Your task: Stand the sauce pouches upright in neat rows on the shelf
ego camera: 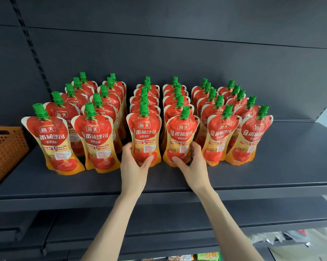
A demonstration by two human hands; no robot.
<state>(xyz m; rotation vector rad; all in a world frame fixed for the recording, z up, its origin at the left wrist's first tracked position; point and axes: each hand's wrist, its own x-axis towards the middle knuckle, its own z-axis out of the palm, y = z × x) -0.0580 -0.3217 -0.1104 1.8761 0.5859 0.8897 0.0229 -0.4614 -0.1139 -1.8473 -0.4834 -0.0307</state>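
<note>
The sauce pouches (97, 144) stand on the dark shelf (271, 166) in six files that run from near its front edge back toward the back panel (177, 53). Each is red and orange with a green screw cap, label facing forward. The files look about five deep, though the rear pouches are mostly hidden behind those ahead, so that count is not sure. The two files nearest the left end lean outward to the left, and a wider gap parts them from the third file.

The left hand (135, 162) reaches up past the front edge and grips the third front pouch (144, 129) low on its body, with the thumb across the lower front face and the fingers curled round the left side. That pouch stands upright with its base on the shelf.

The right hand (193, 164) grips the fourth front pouch (181, 134) in the mirrored way, thumb on the lower front and fingers wrapped round the right side. This pouch leans a little to the right, its cap tipped toward the fifth file. It stands just beside the third front pouch, a narrow gap between them.

An orange basket (4, 147) with a perforated wall sits at the left end of the shelf, apart from the nearest pouch. Below, on a lower level, some packets (196, 258) show, too blurred to read.
</note>
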